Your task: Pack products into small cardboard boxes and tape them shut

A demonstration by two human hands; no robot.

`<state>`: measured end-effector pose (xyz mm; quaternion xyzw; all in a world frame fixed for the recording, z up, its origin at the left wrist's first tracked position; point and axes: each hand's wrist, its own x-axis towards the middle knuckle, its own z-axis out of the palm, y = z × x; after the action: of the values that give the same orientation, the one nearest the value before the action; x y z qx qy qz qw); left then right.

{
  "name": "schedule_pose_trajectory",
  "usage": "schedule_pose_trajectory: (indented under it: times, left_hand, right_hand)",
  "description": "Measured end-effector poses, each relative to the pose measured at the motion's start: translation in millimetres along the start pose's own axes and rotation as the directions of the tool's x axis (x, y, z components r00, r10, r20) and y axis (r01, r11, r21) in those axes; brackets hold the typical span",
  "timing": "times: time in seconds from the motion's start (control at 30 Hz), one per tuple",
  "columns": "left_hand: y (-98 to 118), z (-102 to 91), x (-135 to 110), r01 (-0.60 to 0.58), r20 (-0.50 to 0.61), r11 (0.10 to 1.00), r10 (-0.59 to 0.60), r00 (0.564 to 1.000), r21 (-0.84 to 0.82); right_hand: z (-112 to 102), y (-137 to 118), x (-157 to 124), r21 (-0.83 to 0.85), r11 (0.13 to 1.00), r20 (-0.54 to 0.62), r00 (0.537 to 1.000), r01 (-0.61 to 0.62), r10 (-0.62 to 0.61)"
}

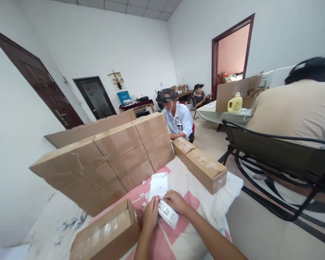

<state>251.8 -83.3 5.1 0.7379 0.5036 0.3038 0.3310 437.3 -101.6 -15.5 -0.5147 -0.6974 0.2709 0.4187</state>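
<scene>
A white plastic item [168,213] with a raised square part on top lies between my hands, over the pink and white cloth; its exact kind I cannot make out. My left hand [151,213] grips its left side near the far end, fingers closed. Curled against the far end and right side is my right hand [176,202], its fingertips partly hidden. Just beyond the fingertips a white sheet of paper [159,183] lies flat. An elongated cardboard box [105,233] stands close to the left of my left forearm.
A wall of taped cardboard boxes [124,150] rises across the table. Another long box [202,162] lies at the right edge. Small white scraps lie near the paper. A person [180,117] sits opposite; another sits in a dark chair [271,141] at right.
</scene>
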Motion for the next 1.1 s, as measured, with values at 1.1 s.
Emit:
schedule_pose_trajectory:
  times: [1.1]
  left_hand:
    - [-8.5,5.4,-30.2,-0.194,-0.061,0.980,0.196,0.979,0.035]
  right_hand:
    - [0.8,6.4,9.2,0.307,0.951,-0.269,0.961,0.027,0.060]
